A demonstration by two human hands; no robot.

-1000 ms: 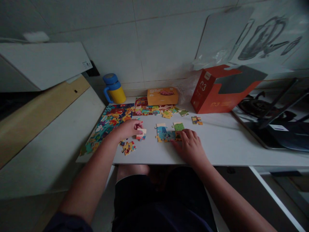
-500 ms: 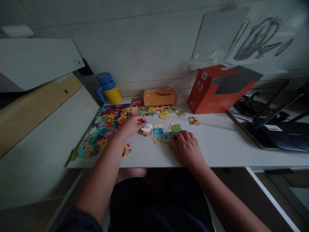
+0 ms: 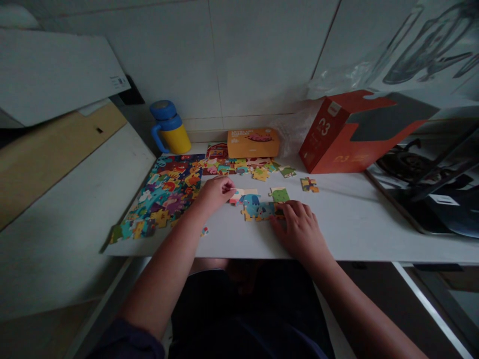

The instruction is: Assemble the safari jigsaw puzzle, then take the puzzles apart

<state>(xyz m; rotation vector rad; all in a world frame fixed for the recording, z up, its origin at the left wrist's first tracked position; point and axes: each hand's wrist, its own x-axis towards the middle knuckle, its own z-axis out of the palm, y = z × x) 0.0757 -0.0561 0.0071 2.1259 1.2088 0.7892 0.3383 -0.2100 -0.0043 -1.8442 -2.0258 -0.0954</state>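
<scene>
With fingers pinched, my left hand (image 3: 219, 193) holds a white and pink jigsaw puzzle piece (image 3: 236, 197) against the left side of a small joined section. That section shows a blue elephant (image 3: 251, 205) on a yellow edge. At its right end, the thumb and fingers of my right hand (image 3: 299, 224) grip a dark puzzle piece (image 3: 278, 209), partly covered by the fingers. A green puzzle piece (image 3: 280, 195) lies just above that hand. Partly hidden by my left forearm is another small piece (image 3: 204, 231).
A colourful assembled puzzle (image 3: 164, 194) covers the left of the white table (image 3: 359, 214). Loose pieces (image 3: 261, 173) lie at the back before an orange box (image 3: 253, 144). A blue-yellow mug (image 3: 174, 132), a red box (image 3: 344, 134) and one stray piece (image 3: 310, 185) are also there.
My left hand has brought the white and pink piece rightward, up against the elephant section. My right hand stays on the section's right end. The camera view has shifted slightly.
</scene>
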